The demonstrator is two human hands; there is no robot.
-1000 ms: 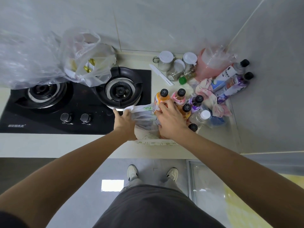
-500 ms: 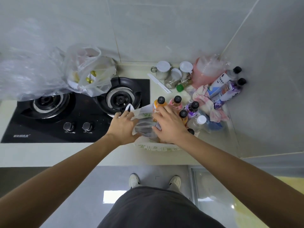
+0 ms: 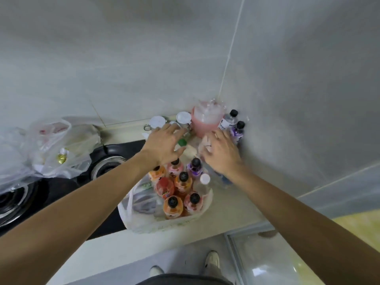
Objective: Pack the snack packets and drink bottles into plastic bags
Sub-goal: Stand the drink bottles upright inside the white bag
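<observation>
A white plastic bag stands open on the counter near its front edge, with several drink bottles upright in it, among them an orange bottle, a pink one and a red one. More bottles stand just behind, including a purple bottle and a clear white-capped bottle. My left hand hovers beyond them with fingers spread and nothing in it. My right hand reaches toward the corner, fingers apart over a pink-and-white cloth. Two dark-capped bottles stand against the right wall.
A pink bag and white-lidded jars fill the back corner, with a green cap beside them. The black gas stove lies to the left, with filled clear plastic bags on it. Tiled walls close the back and right.
Both hands have let go of the white bag and moved away from me toward the back corner. The view has tilted up toward the wall.
</observation>
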